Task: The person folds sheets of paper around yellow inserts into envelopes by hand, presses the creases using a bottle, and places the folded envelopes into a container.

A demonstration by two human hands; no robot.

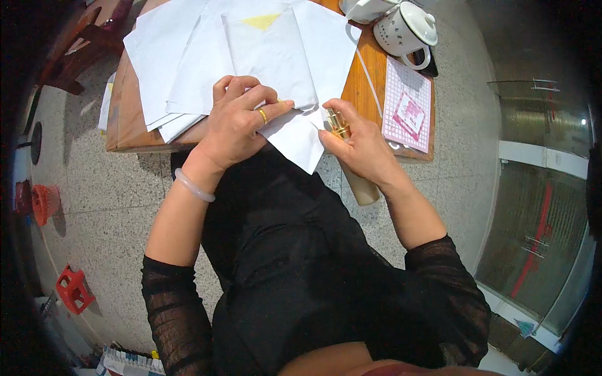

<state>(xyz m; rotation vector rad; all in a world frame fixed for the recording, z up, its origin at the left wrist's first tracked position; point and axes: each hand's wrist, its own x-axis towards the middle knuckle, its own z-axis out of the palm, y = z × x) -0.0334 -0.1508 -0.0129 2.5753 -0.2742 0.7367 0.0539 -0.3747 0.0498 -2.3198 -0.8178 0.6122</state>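
Gripping a beige bottle (362, 188) by its gold-necked upper end in the right hand (345, 128), closed around it just right of centre, body slanting downward. Resting the left hand (241, 119), fingers bent, on the lower edge of a folded white sheet (295, 139) at upper centre, pointed flap aimed downward; impossible to tell whether pinching or only pressing it. Wearing a gold-coloured ring (263, 114) and a pale bracelet (193, 185) on the left, and black clothing (276, 269) across the lower centre. Facing a wooden table (120, 125) along the top, spread with fanned white sheets (163, 53), with a pink-checked pad (398, 72) and a lidded white mug (396, 34) at upper right. Looking past it over a speckled floor (125, 232) to a red stool (74, 289) at lower left, a red basket (45, 203) at far left, and glass doors (523, 250) at right.
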